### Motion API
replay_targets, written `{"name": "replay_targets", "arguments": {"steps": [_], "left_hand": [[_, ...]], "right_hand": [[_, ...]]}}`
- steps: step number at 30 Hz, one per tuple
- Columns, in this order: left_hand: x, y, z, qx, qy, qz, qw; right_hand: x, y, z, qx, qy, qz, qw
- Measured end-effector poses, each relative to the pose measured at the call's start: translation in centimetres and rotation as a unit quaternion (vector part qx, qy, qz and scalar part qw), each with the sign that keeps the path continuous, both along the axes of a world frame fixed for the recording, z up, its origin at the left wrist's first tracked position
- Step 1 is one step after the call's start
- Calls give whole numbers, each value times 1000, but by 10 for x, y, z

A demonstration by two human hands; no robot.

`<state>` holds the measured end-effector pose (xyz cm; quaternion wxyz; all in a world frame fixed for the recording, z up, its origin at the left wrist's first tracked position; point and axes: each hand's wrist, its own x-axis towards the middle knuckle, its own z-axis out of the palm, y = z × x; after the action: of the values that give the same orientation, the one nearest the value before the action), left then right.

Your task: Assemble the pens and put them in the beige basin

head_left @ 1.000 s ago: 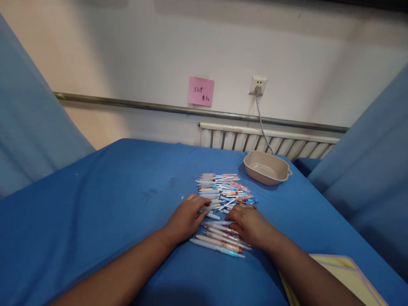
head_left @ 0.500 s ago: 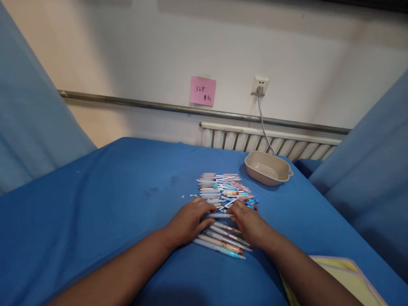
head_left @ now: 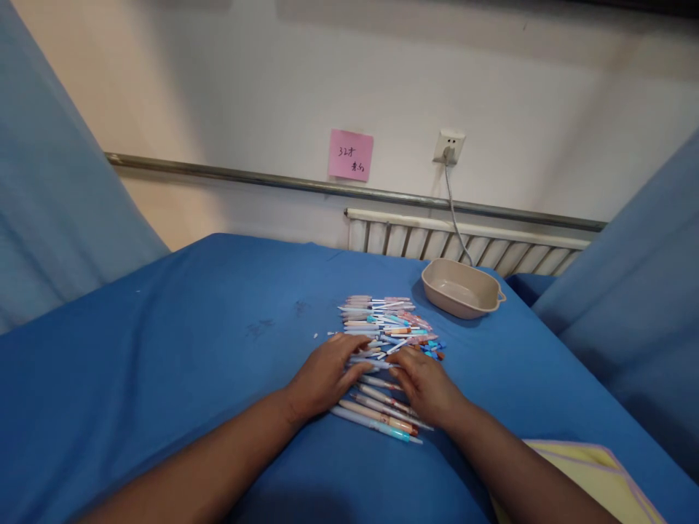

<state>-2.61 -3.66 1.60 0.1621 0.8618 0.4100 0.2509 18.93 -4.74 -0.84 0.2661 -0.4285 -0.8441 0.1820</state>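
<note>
Both hands hold a pale pen (head_left: 378, 364) level between them, low over the blue cloth. My left hand (head_left: 326, 372) grips its left end between thumb and fingers. My right hand (head_left: 427, 383) has its thumb and fingers on the right end. Beyond the hands lies a dense pile of pen parts (head_left: 382, 320), with thin white refills, pale barrels and coloured pieces. Nearer to me several whole pens (head_left: 376, 422) lie side by side at a slant, partly under the hands.
A beige basin (head_left: 459, 291) stands at the cloth's back right. A yellow cloth (head_left: 590, 473) lies at the front right. Small white bits (head_left: 315, 335) lie left of the pile. Behind are a radiator (head_left: 431, 239), a plugged cable and blue curtains (head_left: 49, 175).
The pen between my hands has moved slightly away from me, toward the pile. Both hands still grip it. The whole view has shifted a little.
</note>
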Motion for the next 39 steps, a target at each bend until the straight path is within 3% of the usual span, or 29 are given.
{"name": "replay_targets", "arguments": {"steps": [5,10,16,21,28,31,35,39], "left_hand": [[-3,0,2,21,5,-29,999],[-3,1,4,-42,28,-7,999],[-5,-1,4,5,1,-37,999],[-6,1,-1,-14,32,-36,999],[-4,4,-1,10,14,0,1000],[-8,9,-1,-32,32,65,997],[-15,15,2,-63,46,132,988],[-18,16,3,-40,40,149,987]], "right_hand": [[2,0,1,16,13,2,1000],[4,1,2,22,-31,16,999],[3,1,3,11,8,14,1000],[4,3,2,13,9,6,1000],[1,-1,6,14,-4,25,1000],[3,-1,6,21,-13,29,999],[12,5,5,26,-70,-10,997],[21,10,8,29,-126,-43,991]]}}
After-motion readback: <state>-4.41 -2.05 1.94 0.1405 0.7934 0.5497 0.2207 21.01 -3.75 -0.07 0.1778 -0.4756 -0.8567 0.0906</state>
